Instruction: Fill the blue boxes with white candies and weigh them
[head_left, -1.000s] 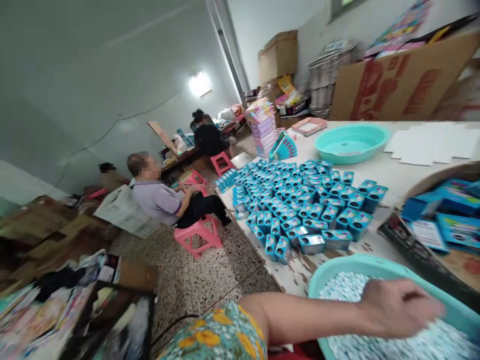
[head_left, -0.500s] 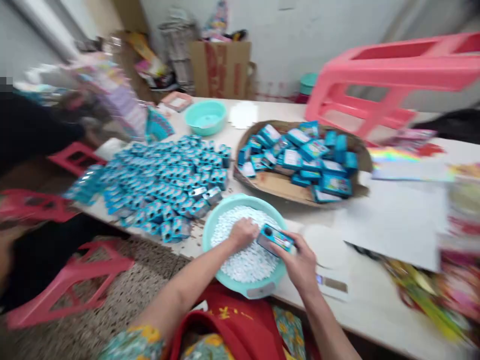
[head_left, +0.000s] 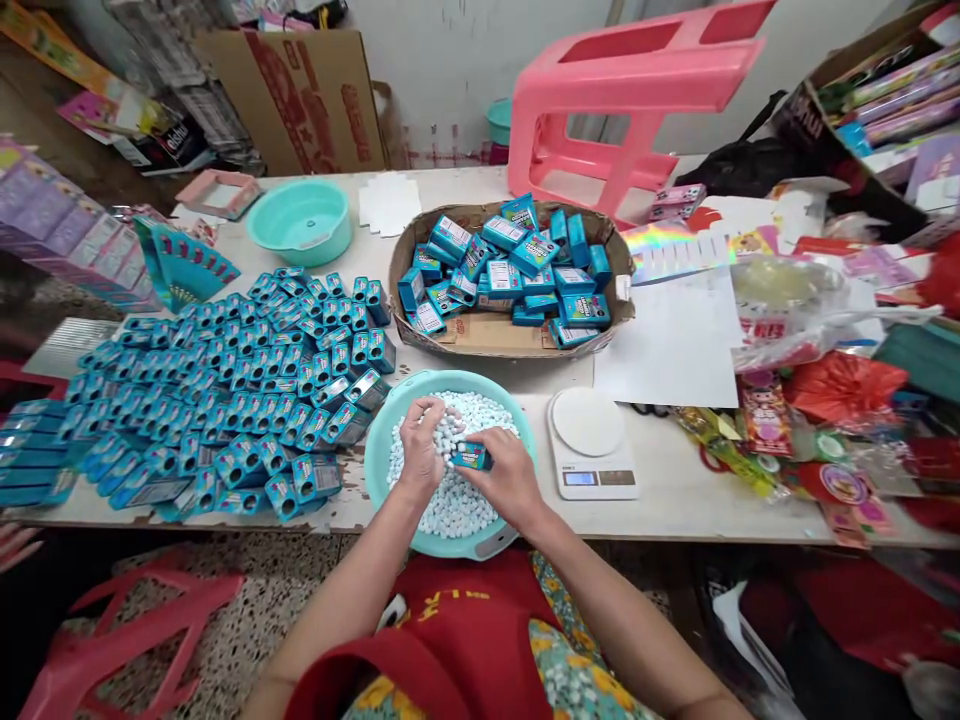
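A teal basin point(head_left: 382, 440) full of small white tablets point(head_left: 457, 500) sits at the table's near edge. Over it my right hand point(head_left: 508, 478) is closed on a small blue tin point(head_left: 471, 457). My left hand point(head_left: 421, 445) is cupped around a pinch of white tablets, right beside the tin's end. To the left, a big spread of blue tins point(head_left: 225, 385) lies in rows on the table. Behind the basin, a shallow cardboard tray point(head_left: 495, 340) holds a heap of blue boxes point(head_left: 510, 265).
A small white scale point(head_left: 591, 442) stands right of the basin, with white paper point(head_left: 675, 340) behind it. An empty teal basin point(head_left: 300, 220) and an upturned pink stool point(head_left: 615, 100) sit further back. Colourful packets point(head_left: 817, 400) crowd the right side. Pink stool point(head_left: 127, 620) on the floor at left.
The view swung from the room at left down to the table. My left hand was in the tablets; now both hands meet over the basin with the blue tin.
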